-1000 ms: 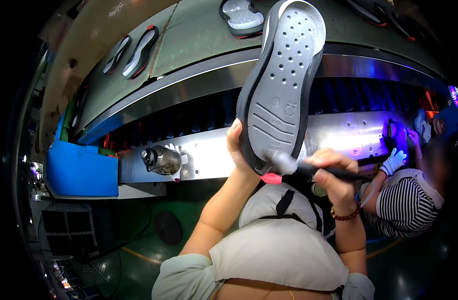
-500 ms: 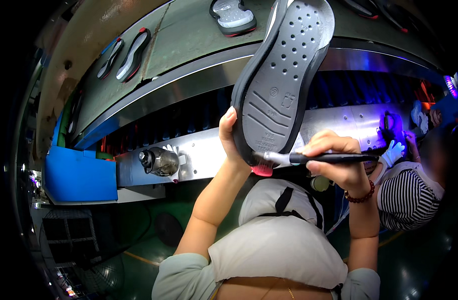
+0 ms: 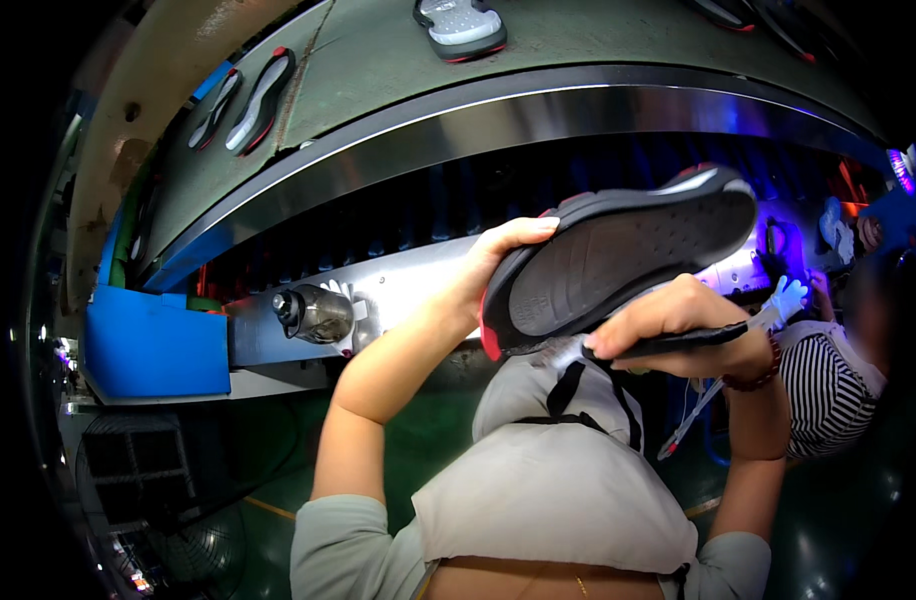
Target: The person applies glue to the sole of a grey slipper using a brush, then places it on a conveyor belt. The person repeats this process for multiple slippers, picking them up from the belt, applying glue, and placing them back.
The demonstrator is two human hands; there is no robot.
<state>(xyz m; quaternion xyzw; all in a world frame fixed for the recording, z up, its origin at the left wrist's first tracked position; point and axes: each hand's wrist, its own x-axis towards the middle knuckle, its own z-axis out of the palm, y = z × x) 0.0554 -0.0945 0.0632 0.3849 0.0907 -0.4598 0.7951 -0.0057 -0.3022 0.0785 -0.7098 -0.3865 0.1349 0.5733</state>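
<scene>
My left hand grips the heel end of a dark grey shoe sole with a red edge, held nearly level in front of my chest. My right hand holds a black-handled brush just under the sole, its bristles touching the sole's lower rim. Both forearms rise from my grey apron at the lower edge.
A curved steel conveyor rim runs above, with several soles lying on its green belt. A glass jar stands on the metal ledge beside a blue box. A person in a striped shirt works at the right.
The sole has swung down from upright to nearly level and lower. My right hand with the brush stayed under its near edge.
</scene>
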